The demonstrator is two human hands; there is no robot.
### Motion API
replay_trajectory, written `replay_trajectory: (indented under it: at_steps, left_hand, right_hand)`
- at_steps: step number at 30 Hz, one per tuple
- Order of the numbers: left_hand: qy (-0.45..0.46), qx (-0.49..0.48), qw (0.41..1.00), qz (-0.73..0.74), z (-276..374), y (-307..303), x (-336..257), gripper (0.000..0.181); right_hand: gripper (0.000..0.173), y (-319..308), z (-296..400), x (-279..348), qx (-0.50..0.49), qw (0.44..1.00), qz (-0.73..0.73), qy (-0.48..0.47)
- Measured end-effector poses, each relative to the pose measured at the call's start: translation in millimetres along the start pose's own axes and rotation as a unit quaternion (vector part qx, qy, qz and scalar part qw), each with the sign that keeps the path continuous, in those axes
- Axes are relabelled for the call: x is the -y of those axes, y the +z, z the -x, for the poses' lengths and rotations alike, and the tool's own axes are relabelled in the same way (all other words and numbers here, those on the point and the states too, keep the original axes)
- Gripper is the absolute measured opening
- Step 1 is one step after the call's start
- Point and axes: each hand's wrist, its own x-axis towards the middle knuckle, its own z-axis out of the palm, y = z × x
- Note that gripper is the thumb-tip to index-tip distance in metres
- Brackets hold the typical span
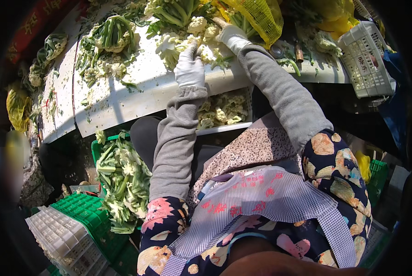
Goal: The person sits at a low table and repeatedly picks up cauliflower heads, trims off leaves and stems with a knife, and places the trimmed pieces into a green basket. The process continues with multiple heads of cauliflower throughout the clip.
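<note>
My left hand [190, 69], in a white glove with a grey sleeve, has its fingers on a cut cauliflower piece [169, 48] near the table's edge. Whether it grips the piece is hard to tell. To the right, my right hand [232, 36], also gloved, reaches in among cauliflower florets [211, 32] beside a yellow mesh bag [261, 17]; its fingertips are partly hidden, and what it holds does not show. A leafy cauliflower head [173, 12] lies beyond both hands. Under the table edge, a white crate [223, 128] holds cut florets [225, 112].
On the white table [143, 89] lie another cauliflower head [114, 34] and leaf scraps. A brown-handled tool [299, 52] rests at right, near a white plastic crate [364, 58]. Trimmed stalks [123, 179] fill a green crate at my left, by stacked crates [64, 227].
</note>
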Motion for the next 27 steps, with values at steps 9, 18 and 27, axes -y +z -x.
replay_trajectory:
  at_steps: [9, 18, 27]
  left_hand:
    - [-0.303, 0.073, 0.829, 0.465, -16.7, 10.5, 22.5, 0.064]
    - [-0.184, -0.019, 0.792, 0.582, 49.2, -17.3, -10.2, 0.072]
    - [-0.249, -0.053, 0.817, 0.517, 77.5, -43.8, 35.0, 0.083]
  right_hand:
    - [0.029, -15.3, 115.7, -4.0, -0.122, 0.801, -0.540, -0.228]
    - [0.040, 18.7, 247.1, -11.1, 0.041, 0.751, -0.628, -0.201]
    - [0.016, 13.3, 289.4, -5.9, -0.290, 0.834, -0.227, -0.410]
